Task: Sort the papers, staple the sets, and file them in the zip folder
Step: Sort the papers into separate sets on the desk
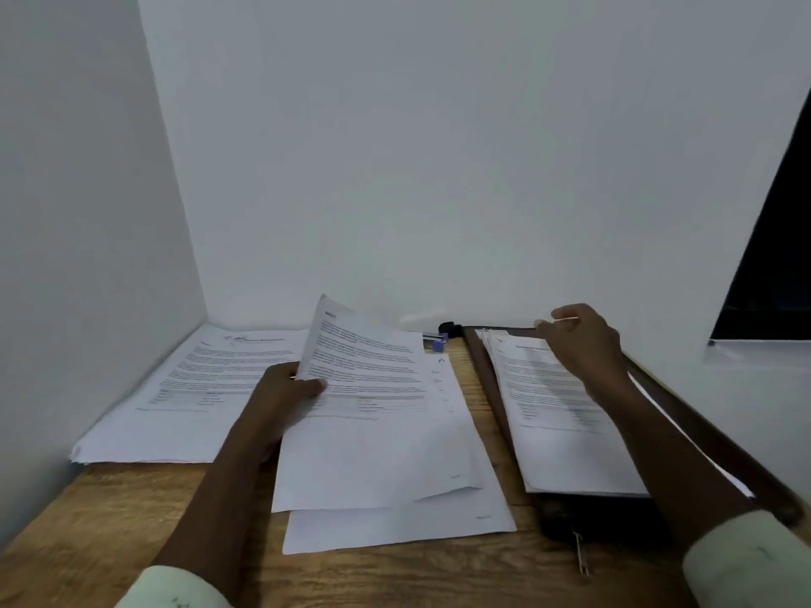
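Left hand (287, 394) grips the left edge of a printed sheet (366, 357), thumb on top and fingers curled beneath; the sheet is raised and tilted above the centre stack (386, 467), its far corner lifted clear. Right hand (586, 337) is at the far end of the right stack (566, 427), fingers curled, pinching a thin pale strip (567, 319); what the strip is cannot be told.

Right stack lies on the dark brown zip folder (487, 379), which lies flat at the right of the wooden tabletop (131, 520), its metal zip pull (580, 552) at the near end. Left stack (193, 388) lies at the far left, against the wall corner, well apart from the folder. Centre stack lies between the two, its lower sheets fanned out towards the near side.

Stapler (439, 340), blue and black, lies at the far edge, between the centre stack and the folder. Print on all sheets is too blurred to read.
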The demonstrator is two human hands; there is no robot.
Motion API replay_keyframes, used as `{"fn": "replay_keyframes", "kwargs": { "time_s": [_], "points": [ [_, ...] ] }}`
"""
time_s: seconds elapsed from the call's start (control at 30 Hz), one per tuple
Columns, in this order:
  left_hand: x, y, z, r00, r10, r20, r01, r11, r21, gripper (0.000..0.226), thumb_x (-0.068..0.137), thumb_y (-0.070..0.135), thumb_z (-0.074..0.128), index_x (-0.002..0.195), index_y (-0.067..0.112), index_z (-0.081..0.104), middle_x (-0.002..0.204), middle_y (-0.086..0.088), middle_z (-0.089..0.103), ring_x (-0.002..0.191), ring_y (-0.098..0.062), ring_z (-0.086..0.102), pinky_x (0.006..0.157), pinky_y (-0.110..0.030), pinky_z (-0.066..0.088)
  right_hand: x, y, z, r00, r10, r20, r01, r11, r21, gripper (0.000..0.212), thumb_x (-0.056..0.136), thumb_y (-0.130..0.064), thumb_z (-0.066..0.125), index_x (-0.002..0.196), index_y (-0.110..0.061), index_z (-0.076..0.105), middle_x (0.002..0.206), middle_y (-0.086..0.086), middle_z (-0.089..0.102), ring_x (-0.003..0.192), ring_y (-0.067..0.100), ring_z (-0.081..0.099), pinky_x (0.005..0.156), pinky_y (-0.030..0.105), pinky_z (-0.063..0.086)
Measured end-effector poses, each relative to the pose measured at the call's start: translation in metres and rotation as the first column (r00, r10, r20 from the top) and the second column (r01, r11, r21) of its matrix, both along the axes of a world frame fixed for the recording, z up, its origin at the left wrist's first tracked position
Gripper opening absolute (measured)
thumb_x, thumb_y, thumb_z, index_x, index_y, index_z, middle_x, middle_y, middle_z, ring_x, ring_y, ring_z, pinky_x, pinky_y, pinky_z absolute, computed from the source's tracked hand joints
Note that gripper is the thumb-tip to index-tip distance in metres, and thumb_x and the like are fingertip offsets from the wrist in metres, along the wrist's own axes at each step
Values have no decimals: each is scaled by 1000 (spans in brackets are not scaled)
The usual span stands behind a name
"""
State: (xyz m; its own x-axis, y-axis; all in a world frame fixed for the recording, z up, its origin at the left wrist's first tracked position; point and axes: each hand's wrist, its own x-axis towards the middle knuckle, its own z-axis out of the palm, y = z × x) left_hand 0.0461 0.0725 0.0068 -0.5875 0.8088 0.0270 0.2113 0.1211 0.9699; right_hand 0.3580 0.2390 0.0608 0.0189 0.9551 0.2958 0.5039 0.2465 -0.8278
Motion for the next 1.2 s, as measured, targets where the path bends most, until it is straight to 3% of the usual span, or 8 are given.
{"fn": "replay_keyframes", "kwargs": {
  "time_s": [0.13,0.3,0.4,0.5,0.6,0.83,0.97,1.2],
  "points": [
    [5,12,1,1000,-5,-10,5,1000,-14,6,89,4,67,91,9,70,88,-5,72,78,-24,69,66,-27,52,7,3,-13,934,76,348,-57,996,-65,46,80,-48,72,112,-18,58,115,5,66,109,25,58,82,29,40],
    [7,13,5,992,-88,85,88,996,7,12,91,6,66,101,9,71,105,-12,74,96,-32,71,92,-46,55,-29,-5,-22,854,196,481,-140,979,-150,63,76,-51,74,120,-12,51,118,5,57,113,25,54,79,31,41],
    [10,15,5,977,-158,144,153,987,46,24,93,5,63,116,6,68,114,-11,73,105,-34,69,101,-53,49,-40,-3,-29,821,220,527,-127,970,-206,42,74,-38,72,103,-13,53,102,6,54,99,26,56,64,28,38],
    [23,17,7,912,-250,326,221,968,123,32,97,-6,50,127,1,59,123,-15,67,107,-31,67,85,-39,59,-40,5,-28,829,189,525,-123,980,-159,24,74,-24,65,65,-16,44,78,7,51,79,26,54,48,25,27],
    [38,22,7,815,-329,477,255,943,213,39,98,-12,40,132,3,54,127,-15,65,107,-30,66,74,-33,61,-32,1,-12,877,96,472,-87,995,-41,12,75,-16,65,78,-5,62,79,11,62,78,30,61,48,27,36],
    [61,29,5,736,-386,556,239,917,320,52,94,-14,33,134,11,53,127,-14,67,113,-34,65,91,-47,56,-76,-54,23,922,81,378,-178,957,229,19,69,-10,56,83,-4,68,77,7,65,74,29,62,59,30,46],
    [75,30,6,703,-386,597,215,916,340,32,104,17,44,133,11,56,121,-17,69,109,-34,68,89,-46,58,-121,-77,0,872,242,425,-361,905,226,27,75,-10,57,98,-8,70,97,7,68,90,27,64,76,29,52],
    [78,30,5,760,-395,516,211,901,379,45,93,39,58,126,8,63,119,-20,68,114,-30,66,98,-44,51,-139,-92,-28,838,483,254,-544,769,336,7,78,-8,54,72,-5,55,64,6,57,61,18,53,53,20,37]
  ]
}}
